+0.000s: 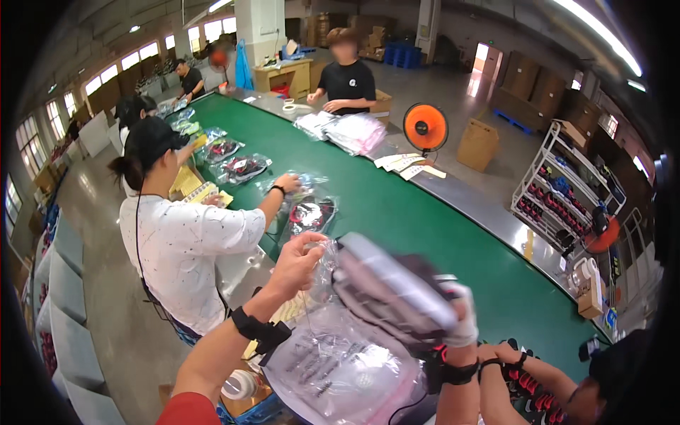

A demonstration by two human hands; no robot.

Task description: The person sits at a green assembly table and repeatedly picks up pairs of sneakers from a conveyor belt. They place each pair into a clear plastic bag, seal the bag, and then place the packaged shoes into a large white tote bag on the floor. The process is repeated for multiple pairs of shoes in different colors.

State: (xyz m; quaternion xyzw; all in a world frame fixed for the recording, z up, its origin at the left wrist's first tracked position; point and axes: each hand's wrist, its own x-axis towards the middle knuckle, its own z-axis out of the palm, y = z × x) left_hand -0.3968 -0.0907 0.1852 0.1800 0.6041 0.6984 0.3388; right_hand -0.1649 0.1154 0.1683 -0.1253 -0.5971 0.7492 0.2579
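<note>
My left hand (297,265), with a dark band at the wrist, pinches the thin edge of a clear plastic bag (324,273). My right hand (462,317), in a white glove, grips the right end of a grey and mauve padded bag (389,287) with a pale panel, blurred by motion. It is held tilted above the near belt edge, beside the plastic; whether any of it is inside the plastic I cannot tell. Below my hands lies a stack of clear printed plastic bags (347,365).
A green conveyor belt (453,241) runs away to the far left. Bagged black and red items (312,212) lie on it. A co-worker in white (191,241) reaches in from the left; another person's arms (524,375) are close at my right. An orange fan (425,127) stands across.
</note>
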